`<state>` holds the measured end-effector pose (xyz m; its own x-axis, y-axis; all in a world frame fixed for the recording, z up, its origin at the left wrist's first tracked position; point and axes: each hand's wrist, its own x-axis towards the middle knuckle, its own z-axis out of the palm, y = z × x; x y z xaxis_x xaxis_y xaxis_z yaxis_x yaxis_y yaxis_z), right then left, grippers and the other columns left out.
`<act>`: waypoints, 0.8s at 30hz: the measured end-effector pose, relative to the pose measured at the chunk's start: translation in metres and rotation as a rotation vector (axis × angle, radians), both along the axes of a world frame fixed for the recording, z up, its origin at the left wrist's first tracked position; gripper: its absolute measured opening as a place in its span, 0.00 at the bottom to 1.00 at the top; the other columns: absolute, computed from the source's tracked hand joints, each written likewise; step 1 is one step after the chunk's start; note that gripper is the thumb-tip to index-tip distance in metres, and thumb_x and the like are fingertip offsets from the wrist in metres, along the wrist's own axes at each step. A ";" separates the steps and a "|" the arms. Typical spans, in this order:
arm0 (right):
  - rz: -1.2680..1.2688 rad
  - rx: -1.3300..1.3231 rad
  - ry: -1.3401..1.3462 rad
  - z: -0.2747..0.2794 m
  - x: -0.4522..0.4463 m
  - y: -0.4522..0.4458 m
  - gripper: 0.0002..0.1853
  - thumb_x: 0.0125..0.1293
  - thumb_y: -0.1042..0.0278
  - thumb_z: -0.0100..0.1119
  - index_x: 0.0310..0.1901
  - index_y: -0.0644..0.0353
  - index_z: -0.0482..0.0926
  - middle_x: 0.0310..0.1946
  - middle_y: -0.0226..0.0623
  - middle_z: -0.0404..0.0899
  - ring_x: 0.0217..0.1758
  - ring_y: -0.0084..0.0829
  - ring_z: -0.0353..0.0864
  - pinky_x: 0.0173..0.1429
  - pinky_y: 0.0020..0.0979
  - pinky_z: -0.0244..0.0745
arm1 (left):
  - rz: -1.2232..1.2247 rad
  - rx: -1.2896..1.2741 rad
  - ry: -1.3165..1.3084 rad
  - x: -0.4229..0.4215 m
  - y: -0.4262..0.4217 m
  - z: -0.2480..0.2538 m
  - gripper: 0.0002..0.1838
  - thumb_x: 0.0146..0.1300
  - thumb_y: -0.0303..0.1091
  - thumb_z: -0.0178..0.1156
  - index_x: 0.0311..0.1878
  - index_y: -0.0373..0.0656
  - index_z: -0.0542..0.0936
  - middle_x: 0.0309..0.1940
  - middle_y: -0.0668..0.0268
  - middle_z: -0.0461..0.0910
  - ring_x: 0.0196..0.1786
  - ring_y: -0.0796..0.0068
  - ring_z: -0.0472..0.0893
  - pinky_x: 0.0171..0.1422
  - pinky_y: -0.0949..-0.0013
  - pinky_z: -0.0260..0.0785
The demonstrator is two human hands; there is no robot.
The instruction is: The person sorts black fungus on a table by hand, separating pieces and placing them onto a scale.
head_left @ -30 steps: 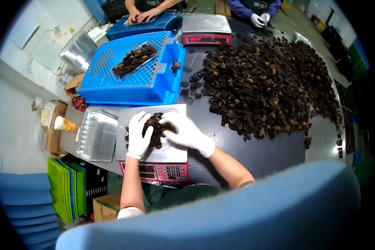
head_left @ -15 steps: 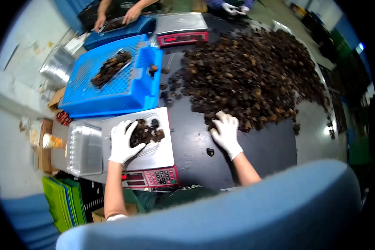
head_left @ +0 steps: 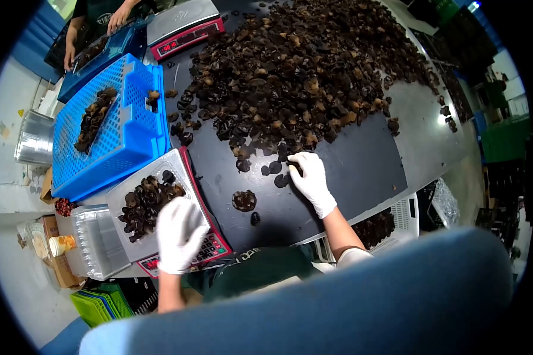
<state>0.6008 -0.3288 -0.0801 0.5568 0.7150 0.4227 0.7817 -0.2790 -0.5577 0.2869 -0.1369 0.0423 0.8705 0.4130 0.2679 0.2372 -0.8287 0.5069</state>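
Observation:
My left hand (head_left: 180,234), white-gloved and blurred by motion, is over the near edge of a scale (head_left: 210,236), thumb apart from the fingers. Beside it, dark wood ear mushrooms (head_left: 145,204) lie in a clear plastic tray (head_left: 121,192) on the scale. My right hand (head_left: 309,180), gloved too, rests low over the dark table. Its thumb and forefinger are bent with a gap between them, and loose mushrooms (head_left: 281,180) lie at the fingertips. Behind it spreads a big pile of wood ear mushrooms (head_left: 302,77). A ruffled mushroom (head_left: 243,201) sits between my hands.
A blue crate (head_left: 142,139) on the left carries another filled tray (head_left: 95,121). Stacked clear trays (head_left: 100,242) stand left of my scale. A second scale (head_left: 183,26) and a co-worker's hands (head_left: 118,18) are at the back. A white basket (head_left: 403,222) sits below the table edge.
My view has shifted. My left hand has drawn back from the mushrooms on the scale. My right hand's fingers have curled, and a ruffled mushroom now lies on the formerly bare table patch.

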 end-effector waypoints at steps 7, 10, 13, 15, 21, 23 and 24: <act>-0.188 -0.262 -0.062 -0.003 0.009 -0.024 0.26 0.54 0.65 0.64 0.57 0.51 0.76 0.56 0.36 0.73 0.55 0.40 0.72 0.56 0.41 0.67 | -0.103 0.131 0.396 0.080 -0.069 -0.105 0.35 0.53 0.28 0.61 0.68 0.49 0.70 0.69 0.45 0.63 0.66 0.36 0.63 0.71 0.47 0.57; -0.163 -0.196 -0.054 0.003 -0.002 -0.022 0.22 0.56 0.68 0.62 0.55 0.52 0.78 0.52 0.38 0.75 0.48 0.39 0.76 0.51 0.39 0.69 | -0.036 0.098 0.380 0.087 -0.071 -0.138 0.30 0.52 0.30 0.63 0.62 0.46 0.74 0.64 0.51 0.68 0.63 0.43 0.67 0.64 0.54 0.67; -0.005 -0.122 0.024 -0.002 -0.027 -0.007 0.21 0.57 0.67 0.62 0.55 0.53 0.78 0.50 0.38 0.77 0.50 0.40 0.76 0.54 0.38 0.71 | 0.026 -0.338 0.225 0.085 -0.066 -0.142 0.21 0.54 0.22 0.57 0.53 0.43 0.77 0.57 0.53 0.73 0.57 0.51 0.73 0.60 0.61 0.71; 0.018 -0.137 -0.085 -0.008 -0.046 0.011 0.23 0.57 0.65 0.64 0.56 0.52 0.78 0.52 0.38 0.77 0.52 0.42 0.76 0.58 0.39 0.71 | 0.058 -0.807 0.060 0.084 -0.059 -0.136 0.24 0.55 0.18 0.52 0.57 0.42 0.74 0.54 0.55 0.76 0.59 0.62 0.76 0.64 0.64 0.68; 0.062 -0.231 0.062 -0.042 -0.044 0.053 0.15 0.66 0.68 0.56 0.54 0.53 0.77 0.42 0.38 0.79 0.42 0.39 0.80 0.46 0.38 0.75 | -0.068 -1.471 -0.272 0.069 -0.061 -0.091 0.42 0.60 0.44 0.70 0.72 0.40 0.60 0.62 0.55 0.74 0.67 0.65 0.70 0.72 0.63 0.61; 0.029 0.031 0.352 -0.034 -0.043 0.068 0.13 0.68 0.70 0.54 0.53 0.56 0.78 0.44 0.41 0.80 0.45 0.41 0.81 0.52 0.37 0.76 | -0.017 -1.487 -0.281 0.055 -0.059 -0.074 0.35 0.62 0.39 0.67 0.69 0.40 0.64 0.62 0.56 0.74 0.66 0.66 0.71 0.72 0.63 0.60; 0.044 0.112 0.460 -0.031 -0.044 0.077 0.12 0.69 0.71 0.53 0.53 0.57 0.78 0.46 0.41 0.80 0.47 0.41 0.81 0.54 0.36 0.75 | 0.025 -1.472 -0.257 0.046 -0.055 -0.069 0.32 0.62 0.36 0.66 0.68 0.40 0.66 0.62 0.56 0.74 0.66 0.66 0.71 0.73 0.64 0.60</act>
<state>0.5568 -0.2518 -0.1112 0.6747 0.7060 0.2153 0.4561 -0.1694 -0.8736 0.3328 -0.1919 -0.0264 0.8544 0.4554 -0.2502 0.0204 0.4516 0.8920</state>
